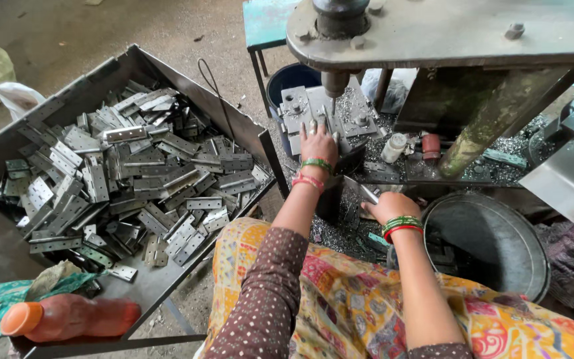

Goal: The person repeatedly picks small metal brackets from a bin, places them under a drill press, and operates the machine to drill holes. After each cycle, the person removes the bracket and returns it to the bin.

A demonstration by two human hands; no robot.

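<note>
Right hand [388,206], at 5 o'clock from the drill bit [333,105], fingers closed on a hinge plate [369,193]. Left hand [318,143] fingers spread flat, pressing a plate on the jig [300,106] directly under the bit. Risk: fingertips sit beside the bit; slipping could cut them. Hinge bin [8,166] at 9 o'clock.

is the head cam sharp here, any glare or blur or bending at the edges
Head view: mostly sharp under soft, even daylight with weak shadows; the hinge plates in the metal bin catch pale glints, not blown out; the left hand under the drill press and the right hand look slightly soft; bin edges bow a little toward the frame's border.
</note>
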